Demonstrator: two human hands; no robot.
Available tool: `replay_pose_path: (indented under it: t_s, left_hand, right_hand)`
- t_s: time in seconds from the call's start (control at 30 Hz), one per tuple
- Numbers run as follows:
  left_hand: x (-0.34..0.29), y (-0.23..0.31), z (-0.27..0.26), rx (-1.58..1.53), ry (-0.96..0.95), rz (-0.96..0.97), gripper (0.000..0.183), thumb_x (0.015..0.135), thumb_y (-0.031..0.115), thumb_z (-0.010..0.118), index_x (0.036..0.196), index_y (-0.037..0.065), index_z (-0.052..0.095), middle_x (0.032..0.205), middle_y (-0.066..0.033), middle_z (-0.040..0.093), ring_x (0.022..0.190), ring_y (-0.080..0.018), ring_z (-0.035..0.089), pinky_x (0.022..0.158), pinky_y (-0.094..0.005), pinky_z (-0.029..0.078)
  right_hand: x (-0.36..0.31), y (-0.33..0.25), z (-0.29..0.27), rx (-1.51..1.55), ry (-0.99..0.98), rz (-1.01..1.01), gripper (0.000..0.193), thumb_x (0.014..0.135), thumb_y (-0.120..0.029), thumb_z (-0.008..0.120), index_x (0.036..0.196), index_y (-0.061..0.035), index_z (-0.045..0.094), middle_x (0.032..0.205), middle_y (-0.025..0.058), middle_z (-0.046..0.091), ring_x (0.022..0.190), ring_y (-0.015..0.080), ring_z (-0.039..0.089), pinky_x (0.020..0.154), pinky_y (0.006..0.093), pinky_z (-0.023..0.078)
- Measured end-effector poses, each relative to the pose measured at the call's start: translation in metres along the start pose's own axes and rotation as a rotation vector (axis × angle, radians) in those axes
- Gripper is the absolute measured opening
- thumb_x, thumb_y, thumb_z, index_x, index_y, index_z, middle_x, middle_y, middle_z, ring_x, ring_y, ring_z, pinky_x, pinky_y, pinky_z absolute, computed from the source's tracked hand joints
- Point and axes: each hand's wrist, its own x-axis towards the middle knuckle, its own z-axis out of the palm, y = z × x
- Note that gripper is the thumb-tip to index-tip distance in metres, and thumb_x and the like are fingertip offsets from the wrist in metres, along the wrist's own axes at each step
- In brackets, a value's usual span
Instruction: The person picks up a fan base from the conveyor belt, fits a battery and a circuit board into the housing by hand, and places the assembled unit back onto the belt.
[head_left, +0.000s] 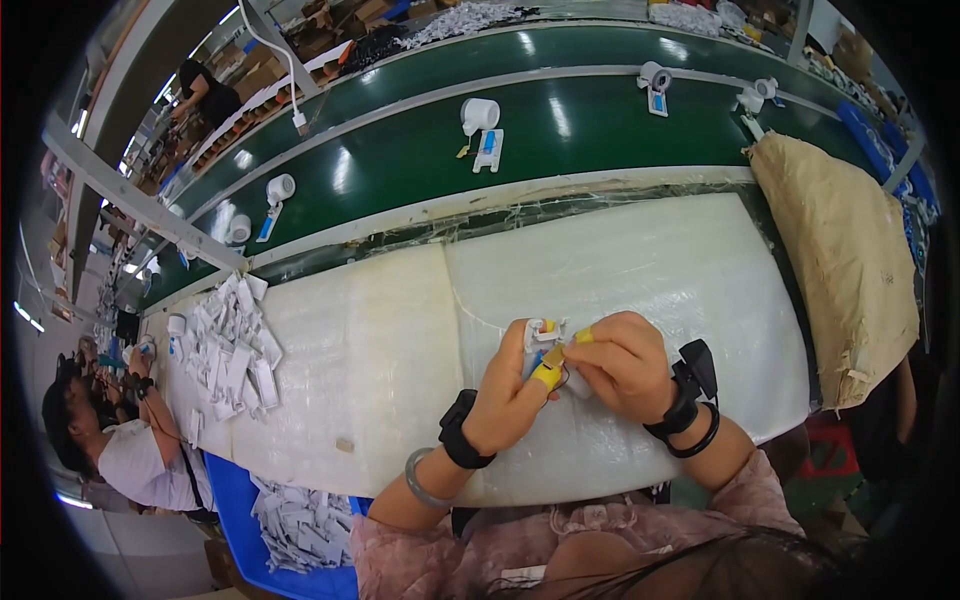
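Over the padded worktop, my left hand (508, 402) is closed around a small white plastic part (541, 336). Yellow covering shows on that hand's thumb. My right hand (628, 366) meets it from the right with thumb and forefinger pinched together, also with a bit of yellow at a fingertip. Between the two hands sits a small gold-brown piece (553, 357), with a trace of blue beside it. Whether the right fingers grip this piece or the white part's edge is hidden. A short dark wire seems to hang below the fingers.
White plastic pieces (235, 350) lie heaped on the worktop's left; a blue bin (232, 520) below holds more. Beyond runs a green conveyor (390, 150) carrying white round-headed units (480, 117). A brown-covered bundle (835, 260) stands at right. Another person (140, 450) works at far left.
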Motion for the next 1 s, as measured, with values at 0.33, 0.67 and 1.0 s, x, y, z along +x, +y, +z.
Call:
replay_pose_path:
  t_s: [0.33,0.67,1.0]
  left_hand:
    - [-0.003,-0.002,0.002,0.194,0.011,0.072,0.04,0.091,-0.002,0.043,0.13,0.002,0.035,0.094,-0.0053,0.054,0.076,-0.0101,0.053,0.07,-0.0241,0.045]
    - [-0.005,0.001,0.008,0.311,0.091,0.127,0.041,0.089,0.0,0.044,0.129,0.0,0.038,0.09,-0.004,0.053,0.071,-0.0078,0.049,0.066,-0.0229,0.046]
    - [-0.005,-0.005,0.006,0.282,0.025,0.304,0.045,0.092,0.003,0.049,0.135,-0.001,0.037,0.095,-0.0031,0.054,0.075,-0.0071,0.05,0.068,-0.0227,0.046]
  right_hand:
    - [0.002,0.0,0.003,-0.01,0.041,0.006,0.025,0.062,-0.002,0.075,0.086,-0.008,0.069,0.079,0.0054,0.062,0.066,0.0227,0.059,0.059,0.0324,0.047]
    - [0.001,0.0,0.002,0.009,0.016,0.013,0.028,0.064,0.0,0.077,0.09,-0.0042,0.068,0.085,0.0093,0.061,0.072,0.0261,0.061,0.062,0.0342,0.048]
    - [0.002,-0.005,0.0,0.061,0.002,0.052,0.027,0.065,0.001,0.076,0.091,-0.0044,0.068,0.084,0.0099,0.061,0.072,0.0266,0.061,0.062,0.0345,0.048]
